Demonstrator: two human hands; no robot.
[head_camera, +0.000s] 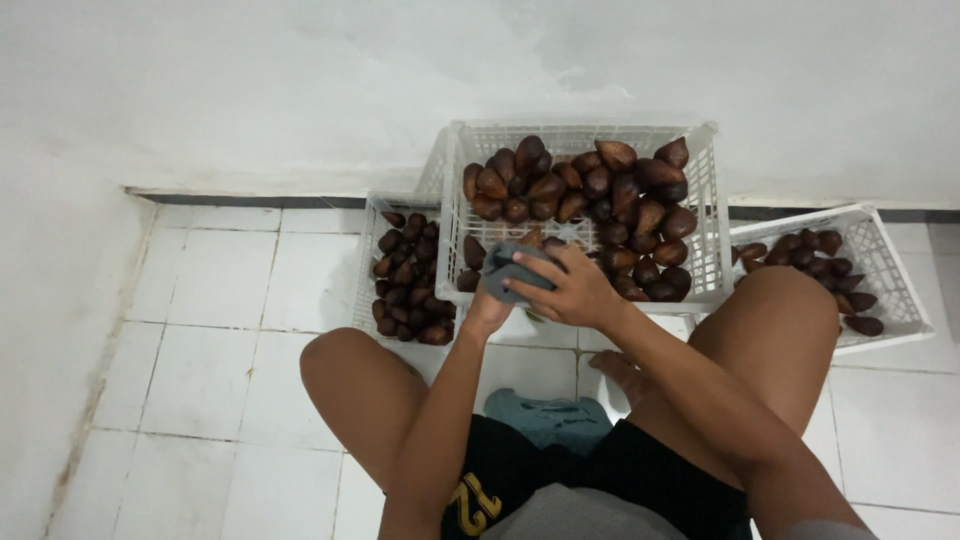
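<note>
A: Biggest first. White wall (300, 80) across the top, white tiled floor (210, 380) below. Person seated on the floor, bare knees spread, dark shorts.

B: Containers?

A: Three white plastic crates. The middle crate (708, 200) is the largest, set between the knees against the wall, and heaped with brown scaly pointed fruit (600, 190). The left crate (368, 260) sits just beside it, partly tucked behind, and holds a smaller pile of the same fruit. The right crate (890, 270) lies angled past the right knee, fruit along its far side, part of its base bare.

B: Anything on the floor near the body?

A: A teal cloth (548, 415) bunched between the thighs, just ahead of the shorts. A bare foot shows beside it.

B: Hands?

A: Both meet over the front rim of the middle crate. Right hand (570, 290) is curled, fingers wrapped over a grey cloth (505, 272). Left hand (487, 312) comes up from beneath, closed against the underside of the same cloth; its fingers are mostly hidden.

B: Is a fruit inside the cloth?

A: Cannot tell. The cloth covers whatever is in the grip.

B: Where does the grey cloth sit?

A: Pressed between both hands, just above the near edge of the middle crate, in front of the fruit heap.
</note>
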